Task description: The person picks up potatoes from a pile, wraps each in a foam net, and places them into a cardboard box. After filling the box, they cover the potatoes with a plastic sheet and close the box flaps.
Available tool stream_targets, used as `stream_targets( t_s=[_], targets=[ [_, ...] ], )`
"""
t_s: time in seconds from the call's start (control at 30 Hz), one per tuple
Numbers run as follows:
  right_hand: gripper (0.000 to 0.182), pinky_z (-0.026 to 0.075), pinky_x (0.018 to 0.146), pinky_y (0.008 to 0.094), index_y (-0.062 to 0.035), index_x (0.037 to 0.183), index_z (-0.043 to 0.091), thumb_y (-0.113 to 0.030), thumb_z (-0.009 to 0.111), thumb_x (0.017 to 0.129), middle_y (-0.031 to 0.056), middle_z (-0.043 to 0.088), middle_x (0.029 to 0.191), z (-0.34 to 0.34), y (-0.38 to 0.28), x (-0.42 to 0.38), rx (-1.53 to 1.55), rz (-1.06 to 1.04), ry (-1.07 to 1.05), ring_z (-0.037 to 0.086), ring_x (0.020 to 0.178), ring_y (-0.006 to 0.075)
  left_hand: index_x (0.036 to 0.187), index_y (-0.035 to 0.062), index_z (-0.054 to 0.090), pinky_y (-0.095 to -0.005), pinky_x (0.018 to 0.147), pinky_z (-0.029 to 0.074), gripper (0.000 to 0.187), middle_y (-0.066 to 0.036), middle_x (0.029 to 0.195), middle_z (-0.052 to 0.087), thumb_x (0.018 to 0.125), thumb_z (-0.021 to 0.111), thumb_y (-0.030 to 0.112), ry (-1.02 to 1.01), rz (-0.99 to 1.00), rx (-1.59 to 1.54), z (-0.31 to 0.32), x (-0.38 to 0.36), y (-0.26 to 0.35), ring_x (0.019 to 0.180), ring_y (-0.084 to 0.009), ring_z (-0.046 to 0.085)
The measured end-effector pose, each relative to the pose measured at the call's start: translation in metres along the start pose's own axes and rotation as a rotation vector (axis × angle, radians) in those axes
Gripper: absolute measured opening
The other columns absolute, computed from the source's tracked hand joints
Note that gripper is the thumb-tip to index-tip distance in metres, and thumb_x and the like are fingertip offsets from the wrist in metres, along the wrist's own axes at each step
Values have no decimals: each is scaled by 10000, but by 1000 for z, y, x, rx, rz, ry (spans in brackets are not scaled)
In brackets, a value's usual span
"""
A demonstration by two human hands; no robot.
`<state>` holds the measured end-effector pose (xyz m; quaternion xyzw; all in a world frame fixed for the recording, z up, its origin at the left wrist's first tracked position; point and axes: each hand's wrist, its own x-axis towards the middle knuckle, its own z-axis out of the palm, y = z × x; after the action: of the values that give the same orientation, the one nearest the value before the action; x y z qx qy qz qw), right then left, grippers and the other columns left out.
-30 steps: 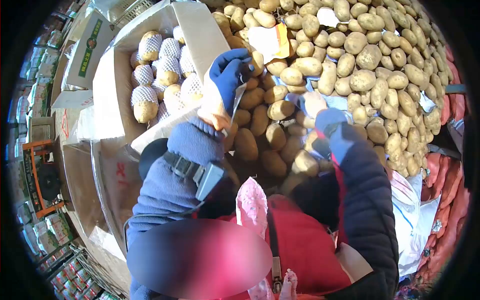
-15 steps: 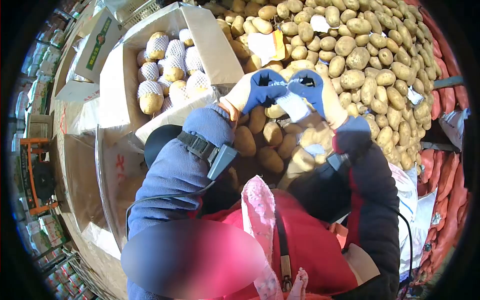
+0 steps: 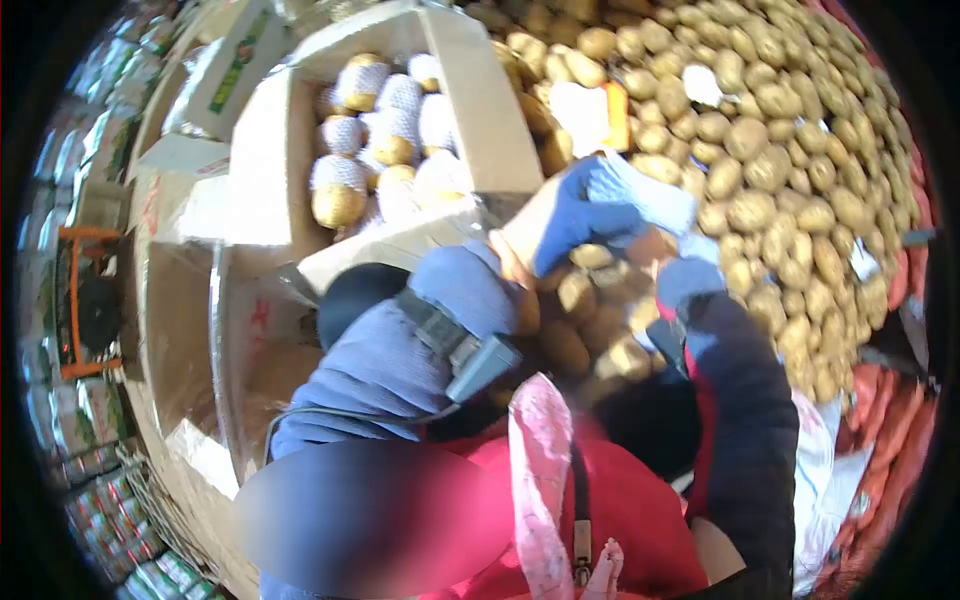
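My left hand (image 3: 575,225), in a blue and pale glove, is closed on a white foam net sleeve (image 3: 650,195), which spreads out to the right from its fingers. My right hand (image 3: 652,250) is just below the sleeve, partly in shadow and blurred; its fingers cannot be made out. Loose potatoes (image 3: 565,345) lie under both hands. Left of my left hand, an open cardboard box (image 3: 490,110) holds several potatoes in white foam nets (image 3: 395,130).
A large heap of potatoes (image 3: 770,155) fills the upper right. A white and orange wrapper (image 3: 590,115) lies on it. Red sacks (image 3: 885,430) stand at the far right. Another carton (image 3: 225,90) is at the upper left, and a plastic-lined box (image 3: 180,330) is below.
The view has shifted, so the box and heap appear further right. The foam sleeve, between both hands before, is now spread out from my left hand; my right hand has dropped lower.
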<state>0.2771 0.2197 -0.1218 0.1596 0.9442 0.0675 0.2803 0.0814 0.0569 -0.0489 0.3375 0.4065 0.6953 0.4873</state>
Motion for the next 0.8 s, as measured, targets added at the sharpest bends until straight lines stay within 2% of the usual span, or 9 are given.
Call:
stream_targets(
  t_s=[0.13, 0.23, 0.33, 0.53, 0.63, 0.7, 0.73, 0.77, 0.8],
  targets=[
    [214, 509, 780, 402, -80, 874, 705, -205, 542, 811, 149, 691, 884, 64, -43, 107, -12, -138, 208, 658, 865, 285, 1046, 10, 641, -279, 855, 490, 315, -44, 1008, 664, 752, 744, 63, 215, -6, -74, -8, -1, 0, 942, -112, 609],
    [175, 501, 812, 396, -73, 818, 713, -142, 555, 794, 143, 688, 920, 143, -64, 158, 32, -45, 245, 656, 904, 269, 1032, -3, 668, -272, 863, 485, 197, -37, 1056, 662, 861, 615, 77, 99, 448, 728, -36, 3, -10, 967, -127, 619],
    [236, 512, 826, 408, -87, 990, 649, -169, 593, 776, 121, 660, 970, 128, -69, 144, 153, 104, 38, 652, 944, 268, 1050, -6, 657, -283, 826, 488, 207, -48, 1035, 665, 873, 591, 79, 322, 9, 44, -19, 1, 3, 967, -128, 611],
    [378, 430, 958, 454, -3, 1172, 514, -153, 543, 826, 271, 587, 1126, 154, -44, 148, 655, 34, 156, 555, 1095, 416, 1071, 27, 658, -288, 755, 487, 244, -39, 1001, 652, 916, 544, 176, 490, 80, 106, -48, 12, -29, 901, -116, 580],
    [593, 429, 962, 390, 26, 1240, 484, -146, 710, 721, 228, 565, 1169, 64, -34, 116, 1218, -128, 240, 541, 1105, 326, 1111, 32, 650, -294, 737, 485, 322, -45, 1005, 645, 924, 528, 264, 652, -97, 105, -52, 9, -20, 861, -145, 578],
    [522, 496, 819, 362, 46, 1114, 569, -230, 761, 715, 165, 656, 993, 24, -15, 111, 1024, -61, 371, 621, 931, 263, 1205, 36, 603, -322, 862, 472, 390, -69, 1117, 615, 865, 619, 225, 479, -88, 113, -55, 9, -31, 985, -204, 573],
    [498, 490, 791, 311, 37, 1126, 581, -248, 751, 756, 105, 642, 978, -48, -26, 58, 1642, -132, 74, 591, 925, 167, 1259, 35, 560, -336, 937, 433, 486, -88, 1174, 585, 814, 672, 198, 363, 132, 488, -63, 11, -54, 1075, -226, 538],
    [428, 486, 739, 275, 32, 1170, 574, -230, 678, 847, 71, 630, 979, -74, -23, 34, 1571, -64, 39, 575, 865, 114, 1312, 34, 518, -350, 1011, 395, 602, -107, 1231, 555, 764, 725, 171, 227, 361, 851, -63, 12, -69, 1165, -248, 504],
    [394, 482, 689, 266, 27, 1183, 573, -220, 637, 883, 65, 631, 969, -66, -17, 30, 1425, -342, 379, 571, 804, 107, 1402, 35, 399, -363, 1096, 306, 834, -145, 1309, 498, 674, 794, 139, 158, 394, 698, -42, 6, -58, 1293, -247, 402]
  ],
)
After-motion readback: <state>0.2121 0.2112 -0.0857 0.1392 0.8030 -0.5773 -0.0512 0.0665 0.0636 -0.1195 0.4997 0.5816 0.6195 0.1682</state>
